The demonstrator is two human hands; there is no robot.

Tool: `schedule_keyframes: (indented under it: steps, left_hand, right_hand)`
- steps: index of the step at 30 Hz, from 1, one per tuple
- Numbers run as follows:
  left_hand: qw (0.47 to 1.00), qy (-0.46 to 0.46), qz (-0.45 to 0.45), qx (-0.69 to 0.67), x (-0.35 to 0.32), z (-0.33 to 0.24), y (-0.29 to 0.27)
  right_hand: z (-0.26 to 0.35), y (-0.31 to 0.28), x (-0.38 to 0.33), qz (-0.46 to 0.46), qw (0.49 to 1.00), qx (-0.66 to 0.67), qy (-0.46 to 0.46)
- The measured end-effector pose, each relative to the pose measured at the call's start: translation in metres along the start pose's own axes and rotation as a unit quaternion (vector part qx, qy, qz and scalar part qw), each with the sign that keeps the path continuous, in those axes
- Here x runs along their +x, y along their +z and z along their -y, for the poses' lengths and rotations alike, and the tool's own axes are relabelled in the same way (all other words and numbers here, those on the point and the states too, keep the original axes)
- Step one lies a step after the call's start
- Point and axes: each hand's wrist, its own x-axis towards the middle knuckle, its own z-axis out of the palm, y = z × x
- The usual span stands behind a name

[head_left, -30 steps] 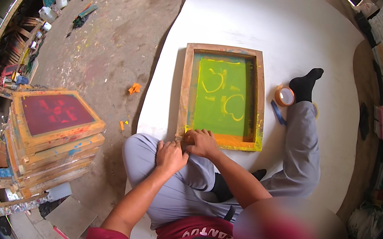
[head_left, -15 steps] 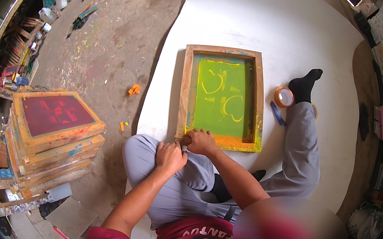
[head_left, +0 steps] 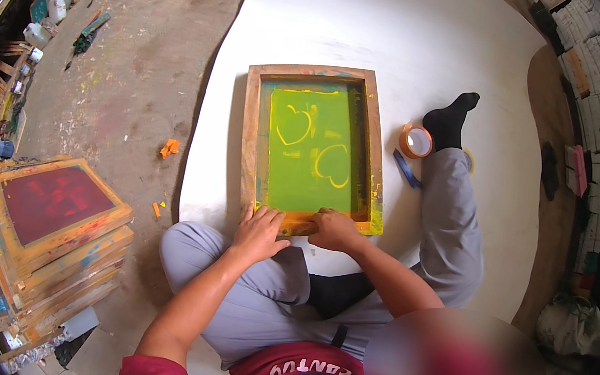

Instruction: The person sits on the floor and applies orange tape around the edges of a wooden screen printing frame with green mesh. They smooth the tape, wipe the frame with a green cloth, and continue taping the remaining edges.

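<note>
On the white floor sheet (head_left: 379,32), head view: rectangular wooden screen-printing frame with green mesh (head_left: 312,148), long axis pointing away from the seated person. Left hand (head_left: 259,231) and right hand (head_left: 334,229) press its near rail, fingers flat, gripping nothing.

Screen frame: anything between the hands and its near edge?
Nothing visible. Both the left hand and right hand already rest on the near rail of the screen frame. The tape roll lies off to the right, apart from the frame.
</note>
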Motion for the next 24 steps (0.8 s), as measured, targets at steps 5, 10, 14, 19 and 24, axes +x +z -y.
schedule_keyframes:
  steps: [5,10,14,19,24]
  left_hand:
    - [1.000,0.023,0.001,-0.008,0.012,0.003,0.021]
    - [1.000,0.017,0.012,-0.009,0.014,0.005,0.014]
    - [0.999,0.007,0.024,0.032,0.013,0.003,0.017]
    - [0.999,-0.023,0.048,-0.002,0.023,-0.010,0.010]
    - [0.999,-0.009,0.020,0.026,0.021,-0.005,0.020]
  right_hand:
    - [-0.034,-0.034,-0.031,0.027,1.000,-0.001,0.009]
    - [-0.044,-0.041,-0.047,0.018,0.997,-0.066,0.030]
    - [-0.042,-0.034,-0.033,0.052,0.989,-0.132,0.039]
    - [-0.019,-0.035,-0.006,0.045,0.995,-0.089,0.020]
    - [-0.021,-0.022,0.009,0.013,0.999,-0.001,-0.033]
